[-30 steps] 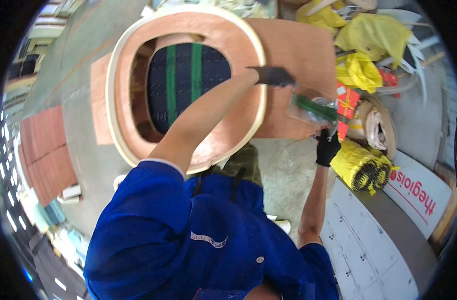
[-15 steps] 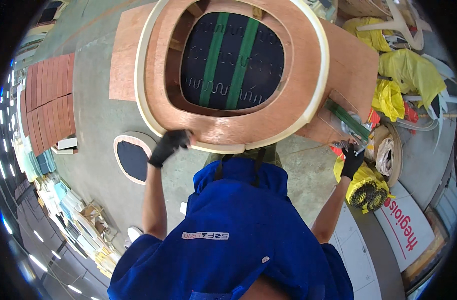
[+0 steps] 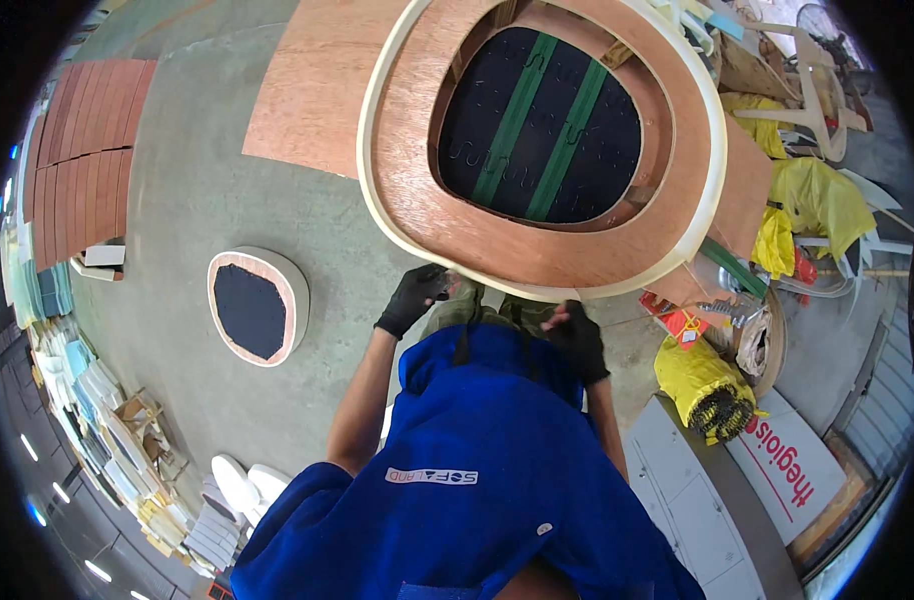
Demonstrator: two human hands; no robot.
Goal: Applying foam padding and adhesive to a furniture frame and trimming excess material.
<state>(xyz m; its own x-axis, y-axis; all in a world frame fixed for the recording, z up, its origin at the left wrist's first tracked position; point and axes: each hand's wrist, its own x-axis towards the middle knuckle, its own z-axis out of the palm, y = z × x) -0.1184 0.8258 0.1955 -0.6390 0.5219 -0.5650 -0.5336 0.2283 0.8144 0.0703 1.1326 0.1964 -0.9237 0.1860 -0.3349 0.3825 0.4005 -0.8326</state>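
Note:
A large rounded wooden seat frame (image 3: 407, 150) with a pale padded rim lies in front of me. Its opening shows black fabric (image 3: 527, 120) crossed by two green straps and wavy springs. My left hand (image 3: 417, 300), in a black glove with bare fingertips, is by the frame's near edge with its fingers curled together. To the right, my right hand (image 3: 579, 342), gloved alike, is just below the same edge in front of my blue apron (image 3: 497, 420), fingers bent inward. What either hand pinches, if anything, is too small to make out.
Plywood sheeting (image 3: 312, 90) lies beneath the frame. A smaller padded ring with a black centre (image 3: 249, 310) rests on the floor at left. At right are a green strip (image 3: 732, 265), a yellow bundle of springs (image 3: 702, 385) and a grey cabinet (image 3: 677, 480). Red-brown panels (image 3: 87, 160) lie far left.
My right hand has come away from the metal pieces at the right and in toward my apron. My left hand has shifted right and off the frame's top surface. The view has turned slightly.

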